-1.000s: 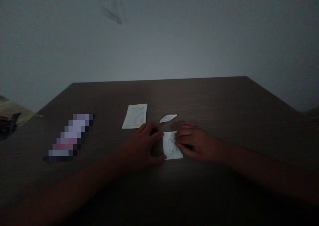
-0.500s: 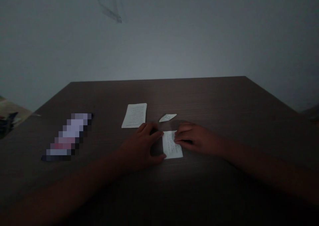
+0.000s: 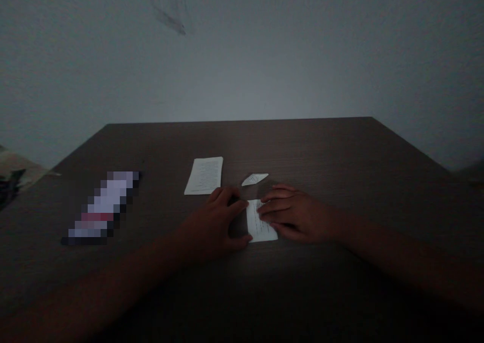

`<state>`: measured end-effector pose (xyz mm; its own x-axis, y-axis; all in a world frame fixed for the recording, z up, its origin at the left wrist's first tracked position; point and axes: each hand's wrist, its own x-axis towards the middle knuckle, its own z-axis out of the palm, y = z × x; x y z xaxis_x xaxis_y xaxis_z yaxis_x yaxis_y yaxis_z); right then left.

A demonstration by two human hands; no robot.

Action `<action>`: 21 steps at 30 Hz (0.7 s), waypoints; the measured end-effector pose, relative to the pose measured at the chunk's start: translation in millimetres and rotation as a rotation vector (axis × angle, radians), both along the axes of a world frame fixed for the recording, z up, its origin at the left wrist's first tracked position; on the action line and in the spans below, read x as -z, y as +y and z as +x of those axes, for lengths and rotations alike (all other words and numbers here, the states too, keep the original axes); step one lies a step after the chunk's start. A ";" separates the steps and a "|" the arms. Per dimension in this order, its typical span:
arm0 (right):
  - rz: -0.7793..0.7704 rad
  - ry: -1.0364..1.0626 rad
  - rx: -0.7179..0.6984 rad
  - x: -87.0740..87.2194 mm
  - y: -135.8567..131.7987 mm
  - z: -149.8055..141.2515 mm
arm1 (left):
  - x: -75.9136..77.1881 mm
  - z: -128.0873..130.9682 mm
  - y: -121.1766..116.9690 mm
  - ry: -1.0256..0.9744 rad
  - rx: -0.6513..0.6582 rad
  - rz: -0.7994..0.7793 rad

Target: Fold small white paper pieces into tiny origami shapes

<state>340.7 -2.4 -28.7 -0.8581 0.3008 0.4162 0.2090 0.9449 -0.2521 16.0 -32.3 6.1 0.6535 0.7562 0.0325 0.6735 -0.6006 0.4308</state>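
two hands: one left hand, one right hand. three pieces of printed paper: one nearer rectangle, one farther rectangle, one small pointed piece. one desk. one pixelated smartphone. one clear plastic bag. one pale wall.

The left hand, thumb and finger apart, touches a printed paper's left edge; the right hand extends its fingers across the right part. A pointed paper piece, a second printed sheet and, leftmost, a pixelated oblong object rest on the brown table.
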 end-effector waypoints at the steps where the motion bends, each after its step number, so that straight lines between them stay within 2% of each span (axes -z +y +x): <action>1: 0.002 -0.007 0.007 -0.6 -0.7 0.2 | -0.2 0.3 -0.2 0.000 0.003 -0.001; 14: -0.091 -0.121 0.024 1.2 -6.8 -4.4 | -1.4 1.2 0.1 -0.007 -0.004 -0.015; 21: -0.052 -0.106 0.086 -1.8 -9.5 -3.4 | -1.5 0.3 -0.1 0.016 -0.011 -0.023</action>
